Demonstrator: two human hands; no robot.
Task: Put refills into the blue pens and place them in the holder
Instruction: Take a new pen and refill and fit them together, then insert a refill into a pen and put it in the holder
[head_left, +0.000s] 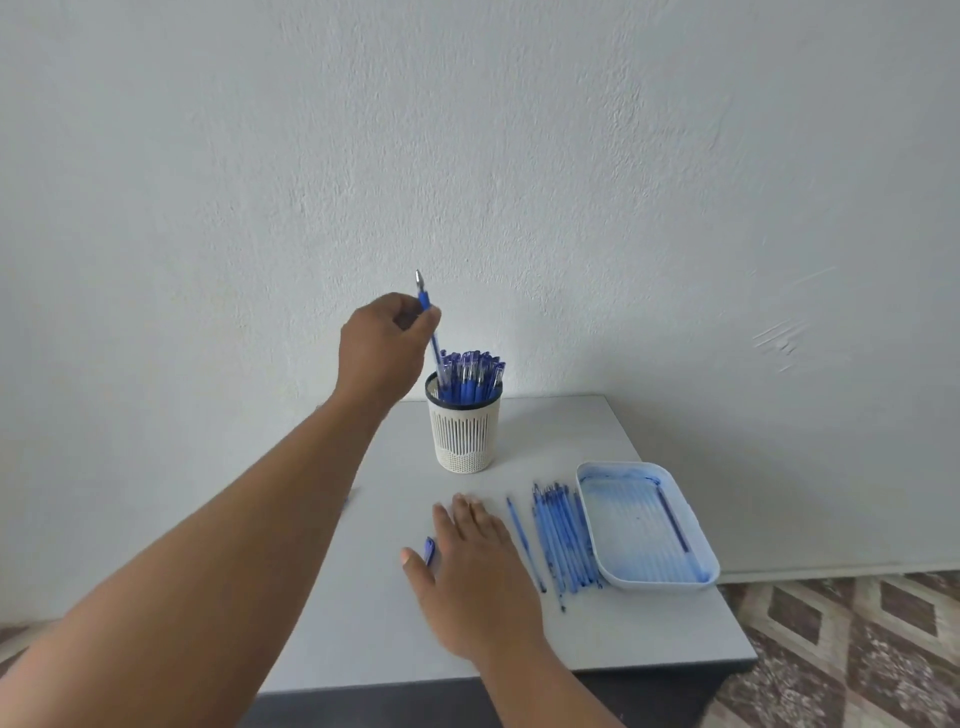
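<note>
Nearest the camera, the left forearm stretches forward and up from the lower left, and its left hand (382, 345) curls fingers and thumb round a slim blue pen with a clear barrel and a silver tip (429, 325). That pen stands nearly upright, tip skyward, with its long axis leaning slightly left; its lower end is already inside the rim of the cream slotted plastic holder with a dark rim (464, 434), at the holder's left edge. The holder sits directly below and just right of the grip, so the coming move looks like a short downward slide along the pen's own axis, then a release. A crowd of capped blue pens (472, 376) fills the holder, so free space seems tight.

The right hand (475, 561) lies flat on the smooth pale grey tabletop (332, 623), fingers straight and spread, holding nothing. A small blue cap-like piece (429, 551) lies between its thumb and forefinger; what it is I cannot tell for certain. Just right of this hand, a row of thin translucent blue refills (561, 540) lies side by side, pointing away from the camera, beside a shallow white plastic tray stained with blue ink (701, 577). The right hand is the nearer one to the refills.
</note>
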